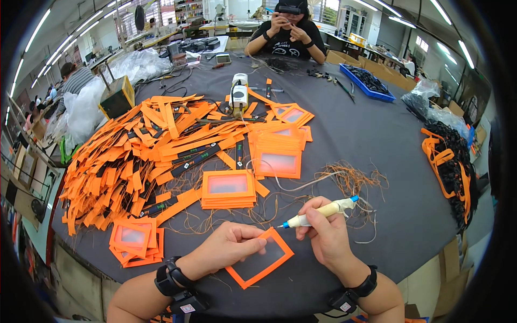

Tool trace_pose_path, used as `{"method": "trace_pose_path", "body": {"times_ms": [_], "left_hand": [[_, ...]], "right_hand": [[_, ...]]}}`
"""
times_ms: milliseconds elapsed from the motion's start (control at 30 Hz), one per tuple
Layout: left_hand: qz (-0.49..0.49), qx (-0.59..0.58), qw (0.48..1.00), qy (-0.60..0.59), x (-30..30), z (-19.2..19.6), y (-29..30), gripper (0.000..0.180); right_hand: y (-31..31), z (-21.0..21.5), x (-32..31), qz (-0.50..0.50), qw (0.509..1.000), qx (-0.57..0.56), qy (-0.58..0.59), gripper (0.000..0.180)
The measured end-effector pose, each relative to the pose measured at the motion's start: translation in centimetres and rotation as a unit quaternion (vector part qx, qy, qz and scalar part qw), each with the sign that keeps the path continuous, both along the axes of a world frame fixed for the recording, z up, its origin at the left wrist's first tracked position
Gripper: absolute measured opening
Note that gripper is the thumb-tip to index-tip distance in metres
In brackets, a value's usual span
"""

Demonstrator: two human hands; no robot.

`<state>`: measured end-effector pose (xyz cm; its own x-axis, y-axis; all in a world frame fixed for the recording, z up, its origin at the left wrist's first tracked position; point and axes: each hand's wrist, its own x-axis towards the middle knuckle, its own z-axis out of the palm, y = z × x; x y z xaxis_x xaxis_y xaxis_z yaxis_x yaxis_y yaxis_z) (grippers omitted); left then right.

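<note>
My left hand (236,245) pinches the upper edge of an orange-bordered clear plastic window piece (264,267), which lies tilted near the table's front edge. In my right hand (328,237) is a cream pen-shaped tool (321,211) with blue ends and a thin metal tip. Its tip points left and reaches the top corner of the orange border, close to my left fingers; whether it touches, I cannot tell. Beyond my hands stands a neat stack of similar orange-framed window pieces (228,199), with another stack (277,167) behind it. A looser pile of them (135,255) lies to the left.
A big heap of orange and black strips (129,156) covers the table's left side. Loose orange threads (353,180) lie right of centre. White power adapters (239,97) stand behind the stacks. A blue tray (369,81) holds black parts. Across the table sits another person (288,35).
</note>
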<state>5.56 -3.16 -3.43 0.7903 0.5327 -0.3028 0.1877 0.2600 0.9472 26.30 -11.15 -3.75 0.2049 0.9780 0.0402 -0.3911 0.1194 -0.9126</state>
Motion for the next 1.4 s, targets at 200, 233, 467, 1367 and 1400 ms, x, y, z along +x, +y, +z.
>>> {"method": "trace_pose_path", "body": {"times_ms": [200, 233, 467, 1367, 1400], "left_hand": [[-0.001, -0.007, 1.000, -0.004, -0.02, -0.04, 0.00, 0.022], [0.000, -0.008, 1.000, -0.003, -0.03, -0.08, 0.01, 0.022], [0.007, -0.014, 1.000, 0.003, 0.11, 0.03, -0.05, 0.021], [-0.004, -0.015, 1.000, 0.003, 0.02, -0.50, 0.19, 0.026], [-0.004, -0.015, 1.000, 0.003, 0.02, -0.51, 0.19, 0.026]], "right_hand": [[-0.04, 0.05, -0.15, 0.000, 1.000, -0.006, -0.011, 0.012], [-0.03, 0.05, -0.18, -0.001, 1.000, -0.006, -0.012, 0.012], [0.04, -0.19, -0.06, -0.003, 1.000, 0.005, -0.018, 0.013], [-0.01, -0.03, -0.10, -0.001, 1.000, 0.006, -0.028, 0.012], [0.00, -0.06, -0.07, -0.001, 1.000, 0.006, -0.028, 0.012]]}}
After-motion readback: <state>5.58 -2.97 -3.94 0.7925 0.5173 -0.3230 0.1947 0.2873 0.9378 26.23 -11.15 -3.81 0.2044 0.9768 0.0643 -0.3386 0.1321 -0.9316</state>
